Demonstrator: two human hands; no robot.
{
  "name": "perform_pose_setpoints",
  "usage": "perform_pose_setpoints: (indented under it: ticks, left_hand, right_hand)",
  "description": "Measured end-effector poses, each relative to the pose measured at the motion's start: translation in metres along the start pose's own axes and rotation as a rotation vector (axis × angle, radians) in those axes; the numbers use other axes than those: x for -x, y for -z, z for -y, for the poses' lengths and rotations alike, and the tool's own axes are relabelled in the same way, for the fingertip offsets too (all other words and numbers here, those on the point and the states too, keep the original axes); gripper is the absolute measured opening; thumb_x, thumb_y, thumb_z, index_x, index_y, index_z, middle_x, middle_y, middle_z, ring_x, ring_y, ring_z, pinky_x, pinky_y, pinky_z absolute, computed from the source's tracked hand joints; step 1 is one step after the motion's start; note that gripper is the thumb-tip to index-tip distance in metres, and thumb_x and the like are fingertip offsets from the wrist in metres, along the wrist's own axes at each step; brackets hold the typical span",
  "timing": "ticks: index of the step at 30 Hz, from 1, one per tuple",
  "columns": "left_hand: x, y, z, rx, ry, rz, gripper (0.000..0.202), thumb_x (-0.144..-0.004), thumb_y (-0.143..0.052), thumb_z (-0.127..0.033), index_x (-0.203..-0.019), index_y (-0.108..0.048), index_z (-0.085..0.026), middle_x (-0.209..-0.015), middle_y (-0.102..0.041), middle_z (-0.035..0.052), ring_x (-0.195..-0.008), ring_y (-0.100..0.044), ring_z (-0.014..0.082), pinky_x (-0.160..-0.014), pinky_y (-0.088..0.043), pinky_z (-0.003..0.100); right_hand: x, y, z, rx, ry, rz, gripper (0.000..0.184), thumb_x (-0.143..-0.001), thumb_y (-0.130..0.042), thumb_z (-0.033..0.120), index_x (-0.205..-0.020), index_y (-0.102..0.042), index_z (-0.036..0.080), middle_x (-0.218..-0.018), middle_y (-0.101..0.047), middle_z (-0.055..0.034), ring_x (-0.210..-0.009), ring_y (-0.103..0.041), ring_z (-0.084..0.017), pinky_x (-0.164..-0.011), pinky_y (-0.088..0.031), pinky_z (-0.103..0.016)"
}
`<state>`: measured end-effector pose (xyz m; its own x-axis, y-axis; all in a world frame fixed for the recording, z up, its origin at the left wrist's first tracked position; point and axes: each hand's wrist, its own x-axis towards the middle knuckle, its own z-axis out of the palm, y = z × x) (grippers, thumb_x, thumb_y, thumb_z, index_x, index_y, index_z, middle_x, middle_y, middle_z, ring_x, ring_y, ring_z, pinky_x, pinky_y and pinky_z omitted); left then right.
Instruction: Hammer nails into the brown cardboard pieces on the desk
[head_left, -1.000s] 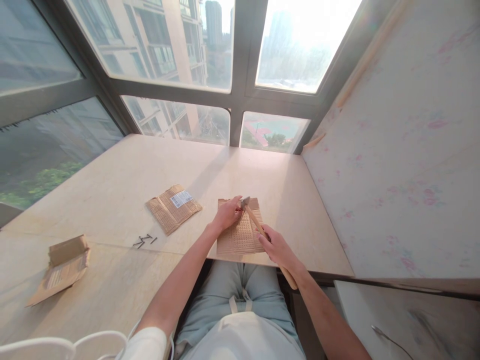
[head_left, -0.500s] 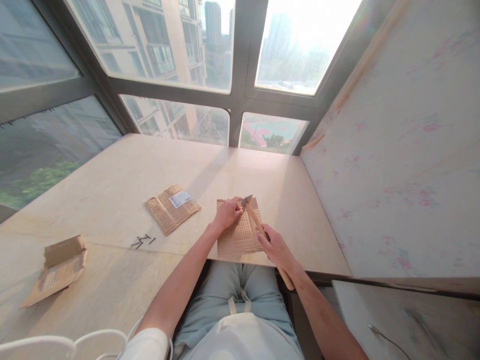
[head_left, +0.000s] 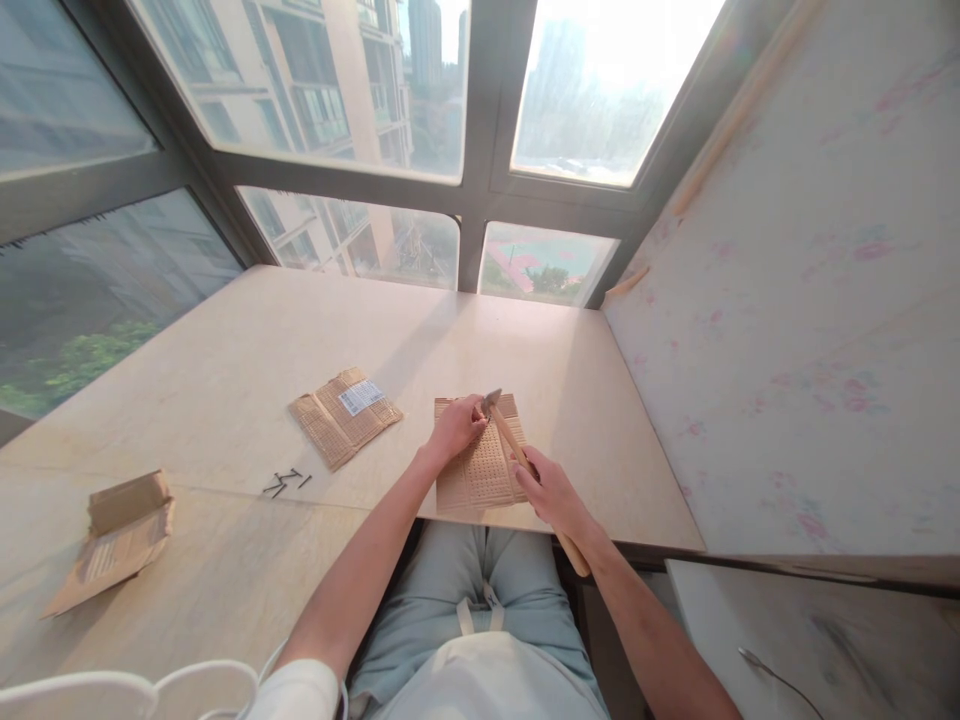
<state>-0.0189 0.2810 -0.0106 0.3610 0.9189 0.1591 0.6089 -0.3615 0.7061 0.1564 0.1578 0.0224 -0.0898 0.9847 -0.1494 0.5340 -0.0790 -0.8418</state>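
Note:
My right hand (head_left: 553,494) is wrapped round the wooden handle of a small hammer (head_left: 508,438). The hammer's metal head sits just above the far edge of a flat cardboard piece (head_left: 484,470) studded with rows of small marks. My left hand (head_left: 454,427) rests on that cardboard with fingers pinched close to the hammer head. What the fingers pinch is too small to make out.
A second cardboard piece with a white label (head_left: 346,414) lies to the left. Several loose nails (head_left: 286,482) lie nearer the table's front. A folded cardboard scrap (head_left: 112,540) sits far left. Windows bound the pale table (head_left: 247,340) behind, a marbled wall (head_left: 795,300) on the right.
Both hands and the hammer stay almost in place over the cardboard. The camera view shifted very slightly.

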Motion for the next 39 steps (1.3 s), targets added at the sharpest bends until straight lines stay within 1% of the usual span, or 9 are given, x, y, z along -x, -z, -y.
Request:
perform_pose_setpoints:
  ticks: [5, 10, 15, 19, 23, 26, 31, 34, 39]
  left_hand:
    - [0.0005, 0.0002, -0.0025, -0.005, -0.005, -0.016, 0.009, -0.075, -0.060, -0.012, -0.081, -0.059, -0.018, -0.074, -0.066, 0.0023, -0.067, -0.060, 0.0165, -0.063, -0.043, 0.026]
    - [0.0014, 0.0015, -0.0049, 0.039, 0.049, 0.000, 0.016, -0.075, -0.059, -0.011, -0.090, -0.062, -0.018, -0.073, -0.068, 0.0020, -0.068, -0.061, 0.0165, -0.067, -0.046, 0.027]
    - [0.0026, 0.0009, -0.0046, 0.011, 0.020, -0.016, 0.014, -0.075, -0.059, -0.011, -0.086, -0.062, -0.017, -0.075, -0.067, 0.0026, -0.071, -0.061, 0.0173, -0.068, -0.045, 0.027]
    - [0.0028, -0.0003, -0.0032, 0.042, 0.034, -0.020, 0.023, -0.076, -0.061, -0.011, -0.098, -0.062, -0.018, -0.076, -0.068, 0.0020, -0.072, -0.062, 0.0172, -0.070, -0.046, 0.028]
    - [0.0024, -0.0009, -0.0025, 0.017, 0.028, -0.011, 0.015, -0.076, -0.061, -0.013, -0.090, -0.062, -0.018, -0.077, -0.068, 0.0029, -0.073, -0.062, 0.0183, -0.071, -0.047, 0.029]
    - [0.0022, -0.0015, -0.0025, 0.030, 0.047, -0.014, 0.017, -0.076, -0.061, -0.012, -0.092, -0.062, -0.018, -0.076, -0.069, 0.0024, -0.071, -0.062, 0.0174, -0.071, -0.047, 0.029]
    - [0.0020, -0.0019, -0.0028, -0.005, 0.026, -0.040, 0.008, -0.075, -0.061, -0.012, -0.080, -0.061, -0.018, -0.074, -0.067, 0.0024, -0.070, -0.061, 0.0174, -0.069, -0.047, 0.029]
    - [0.0015, -0.0015, -0.0036, 0.031, 0.041, -0.037, 0.015, -0.075, -0.061, -0.012, -0.088, -0.063, -0.018, -0.072, -0.068, 0.0014, -0.068, -0.062, 0.0169, -0.070, -0.048, 0.029]
    - [0.0009, -0.0021, -0.0020, 0.071, 0.043, -0.055, 0.032, -0.075, -0.061, -0.011, -0.106, -0.065, -0.017, -0.078, -0.071, 0.0024, -0.074, -0.065, 0.0176, -0.080, -0.049, 0.031]
  right_hand:
    - [-0.0002, 0.0003, 0.0006, 0.002, -0.017, 0.022, 0.023, -0.088, -0.043, 0.033, -0.099, -0.058, 0.019, -0.057, -0.044, 0.0057, -0.046, -0.039, -0.010, -0.042, -0.027, -0.020]
    - [-0.0006, 0.0015, 0.0011, -0.024, -0.019, 0.009, 0.023, -0.088, -0.043, 0.034, -0.100, -0.058, 0.020, -0.058, -0.045, 0.0055, -0.045, -0.039, -0.009, -0.042, -0.028, -0.020]
    - [0.0004, 0.0015, -0.0006, -0.010, -0.021, 0.024, 0.023, -0.089, -0.042, 0.033, -0.099, -0.059, 0.020, -0.057, -0.044, 0.0057, -0.045, -0.039, -0.010, -0.042, -0.027, -0.020]
    - [0.0002, 0.0008, -0.0011, 0.000, -0.003, -0.013, 0.023, -0.089, -0.043, 0.033, -0.098, -0.058, 0.019, -0.059, -0.046, 0.0049, -0.047, -0.040, -0.010, -0.044, -0.028, -0.020]
    - [-0.0012, 0.0016, -0.0006, 0.037, 0.010, -0.001, 0.021, -0.087, -0.043, 0.032, -0.095, -0.058, 0.019, -0.061, -0.048, 0.0041, -0.050, -0.042, -0.011, -0.046, -0.029, -0.021]
    - [-0.0014, 0.0021, 0.0002, 0.027, 0.025, -0.008, 0.022, -0.088, -0.043, 0.033, -0.096, -0.058, 0.019, -0.062, -0.049, 0.0039, -0.052, -0.042, -0.011, -0.047, -0.030, -0.021]
    - [-0.0009, 0.0015, 0.0012, 0.038, 0.042, 0.000, 0.021, -0.088, -0.044, 0.032, -0.093, -0.059, 0.019, -0.062, -0.051, 0.0035, -0.054, -0.044, -0.011, -0.050, -0.031, -0.022]
    - [0.0005, 0.0017, 0.0024, -0.014, 0.018, -0.012, 0.024, -0.089, -0.043, 0.035, -0.097, -0.060, 0.019, -0.061, -0.049, 0.0042, -0.050, -0.042, -0.010, -0.046, -0.030, -0.021]
    - [0.0017, 0.0081, 0.0035, -0.097, -0.023, -0.069, 0.029, -0.089, -0.046, 0.038, -0.106, -0.059, 0.018, -0.057, -0.046, 0.0059, -0.041, -0.038, -0.008, -0.038, -0.029, -0.020]
